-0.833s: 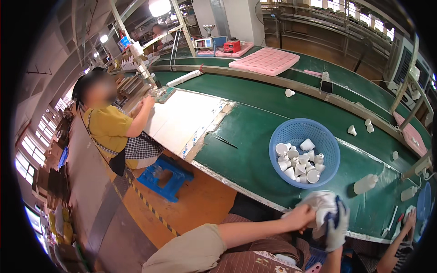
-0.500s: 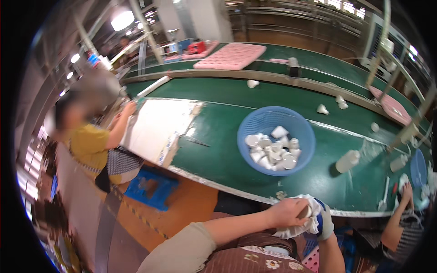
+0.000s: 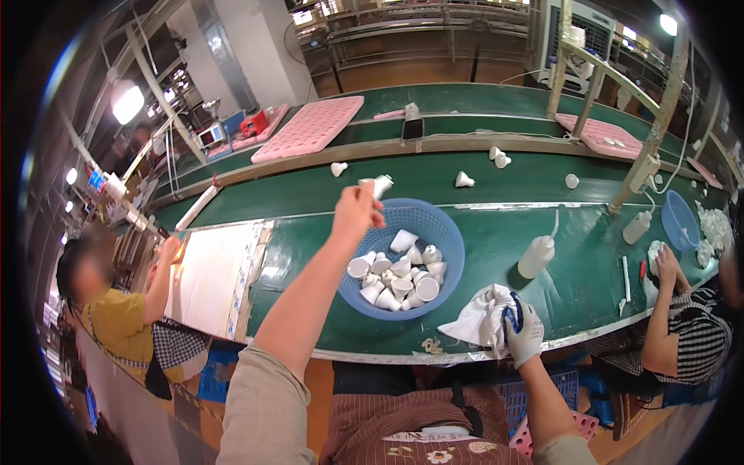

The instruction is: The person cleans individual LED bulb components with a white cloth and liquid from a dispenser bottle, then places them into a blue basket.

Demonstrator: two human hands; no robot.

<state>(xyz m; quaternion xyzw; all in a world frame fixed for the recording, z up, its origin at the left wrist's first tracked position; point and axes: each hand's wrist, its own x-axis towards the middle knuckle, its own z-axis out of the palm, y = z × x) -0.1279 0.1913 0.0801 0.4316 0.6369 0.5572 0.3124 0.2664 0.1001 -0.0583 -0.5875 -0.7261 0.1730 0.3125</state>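
Right now the left hand (image 3: 358, 208) is reaching out over the far rim of the blue basket (image 3: 446, 232), fingers pinching a small white cup-shaped piece (image 3: 381, 186) at its narrow end. Piece is hanging in the air above the green belt (image 3: 310, 190), clear of the basket. It's looking light, rigid and glossy, probably ceramic or hard plastic, so likely slippery and chippable; I'd be gripping at the neck or across the rim, not squeezing the thin wall. The basket is holding a pile of the same white pieces (image 3: 399, 275). The gloved right hand (image 3: 525, 335) is resting at the near table edge, fingers clenching a soft white rag (image 3: 484, 319). A squeeze bottle (image 3: 536, 256) is standing just beside the basket.
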